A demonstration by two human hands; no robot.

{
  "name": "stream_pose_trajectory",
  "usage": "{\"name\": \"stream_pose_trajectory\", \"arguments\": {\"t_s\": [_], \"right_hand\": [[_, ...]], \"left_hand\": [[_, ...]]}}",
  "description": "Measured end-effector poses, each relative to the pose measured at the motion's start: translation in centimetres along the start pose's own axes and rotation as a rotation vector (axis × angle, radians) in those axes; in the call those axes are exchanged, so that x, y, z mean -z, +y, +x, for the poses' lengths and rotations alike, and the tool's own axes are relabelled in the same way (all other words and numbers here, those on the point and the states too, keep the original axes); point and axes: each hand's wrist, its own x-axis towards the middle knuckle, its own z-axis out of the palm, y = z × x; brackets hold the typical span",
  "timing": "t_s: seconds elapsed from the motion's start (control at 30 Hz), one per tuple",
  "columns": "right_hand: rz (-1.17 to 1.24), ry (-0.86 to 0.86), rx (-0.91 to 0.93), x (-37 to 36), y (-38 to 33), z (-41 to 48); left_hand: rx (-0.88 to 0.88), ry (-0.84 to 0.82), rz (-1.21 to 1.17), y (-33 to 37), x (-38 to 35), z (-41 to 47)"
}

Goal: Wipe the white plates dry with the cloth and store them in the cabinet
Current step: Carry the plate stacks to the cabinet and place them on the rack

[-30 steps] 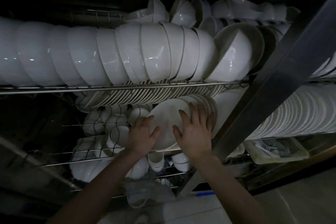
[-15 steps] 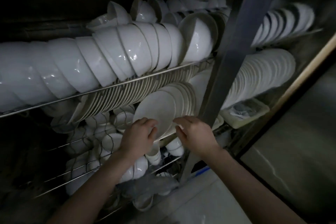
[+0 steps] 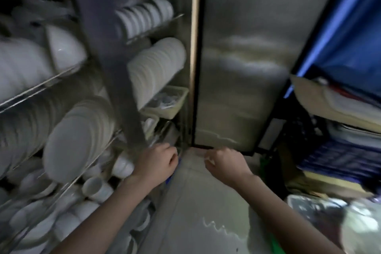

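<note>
L hand (image 3: 157,163) loose curl, empty | R hand (image 3: 225,163) same (blurry) | plates (image 3: 76,142) racked

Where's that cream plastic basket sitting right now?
In the head view, the cream plastic basket sits left of centre inside the cabinet, just under a row of upright white plates and beside the steel door.

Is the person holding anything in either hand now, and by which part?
Nothing visible. The left hand and right hand are loosely curled and empty, apart from the stacked white ceramic plates, though the picture is blurred.
</note>
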Motion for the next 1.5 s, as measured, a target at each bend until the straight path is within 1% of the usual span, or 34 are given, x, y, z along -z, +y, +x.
{"name": "stream_pose_trajectory", "arguments": {"t_s": [0.13,0.23,0.37,0.5,0.63,0.77,0.87,0.97,1.1,1.2,1.33,1.5], "right_hand": [[-0.071,0.038,-0.224,1.7,8.6,-7.7],[-0.104,0.054,-0.382,3.1,15.6,-15.9],[-0.128,0.058,-0.683,5.3,24.4,-30.0],[-0.091,0.106,-1.039,7.1,28.8,-45.6],[-0.081,0.166,-1.367,8.2,27.8,-59.5],[-0.125,0.231,-1.674,8.6,23.5,-71.2],[-0.126,0.292,-1.893,8.5,19.4,-78.2],[-0.143,0.328,-2.098,8.4,15.8,-84.3],[-0.159,0.352,-2.340,8.5,12.9,-91.4],[-0.169,0.366,-2.494,8.9,12.4,-96.1],[-0.113,0.371,-2.624,10.2,12.6,-101.3],[-0.126,0.386,-2.694,10.6,12.5,-106.9]], "left_hand": [[-0.234,-0.026,0.003,10.1,-3.3,4.0],[-0.389,-0.071,-0.014,19.5,-6.5,6.2],[-0.651,-0.149,-0.024,35.0,-10.7,7.1],[-0.952,-0.187,-0.089,51.3,-13.4,4.3],[-1.274,-0.236,-0.107,65.5,-14.7,-1.8],[-1.588,-0.320,-0.187,77.2,-15.1,-10.1],[-1.807,-0.356,-0.278,83.9,-14.4,-17.1],[-2.016,-0.346,-0.317,89.7,-14.0,-24.0],[-2.252,-0.362,-0.410,96.9,-14.2,-32.4],[-2.380,-0.374,-0.426,102.2,-14.1,-38.0],[-2.453,-0.391,-0.431,107.8,-14.0,-43.9],[-2.443,-0.605,-0.461,112.3,-15.3,-49.7]]}}
